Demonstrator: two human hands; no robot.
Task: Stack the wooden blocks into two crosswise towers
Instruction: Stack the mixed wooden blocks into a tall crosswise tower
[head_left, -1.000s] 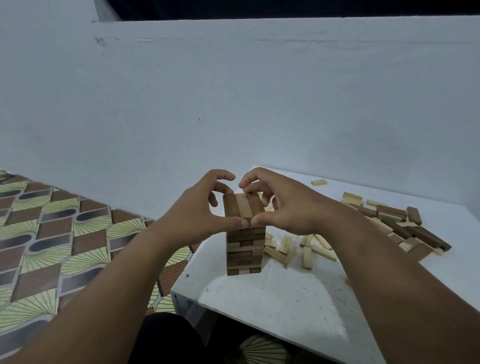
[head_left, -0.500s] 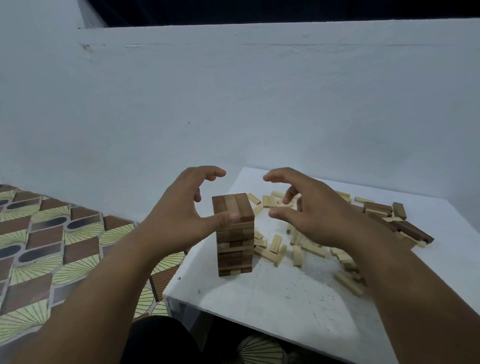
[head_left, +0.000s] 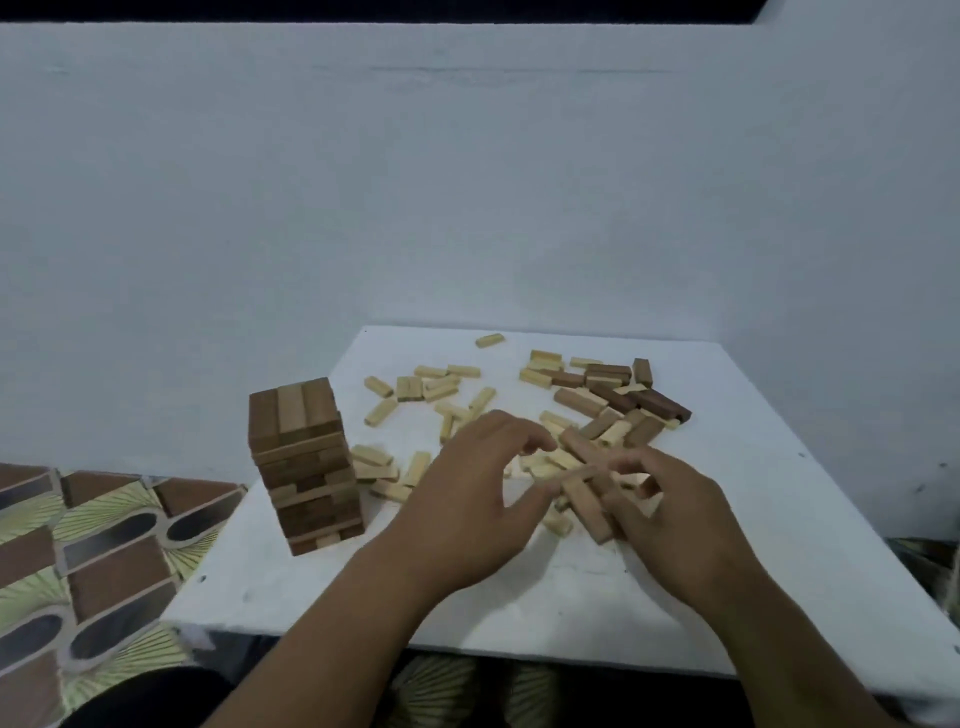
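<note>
Tower (head_left: 306, 467): one built stack of wooden blocks, layers laid crosswise, mixed dark and pale wood, three blocks across the top. It stands upright near the left edge of the white tabletop (head_left: 519, 613), touched by neither hand.

Loose blocks, pale (head_left: 431, 387): scattered flat across the middle of the tabletop, to the right of the tower and beyond the hands; one lone pale block (head_left: 490, 340) lies apart near the far edge.

Loose blocks, dark (head_left: 618, 397): a heap of brown pieces mixed with a few pale ones at the far right of the tabletop.

Left hand (head_left: 467, 514): over the centre of the tabletop, well right of the tower, fingers loosely bent and parted, thumb reaching toward the right hand; it grips nothing that can be made out.

Right hand (head_left: 675, 525): just beside the left, fingers curled about a brown block (head_left: 584, 506) that slants down toward the tabletop; the area is blurred, so it may be holding more than one piece.

Floor (head_left: 93, 545): patterned tiles in brown, green and grey, seen left of the tabletop.

Wall (head_left: 467, 182): plain pale surface behind the tabletop.
</note>
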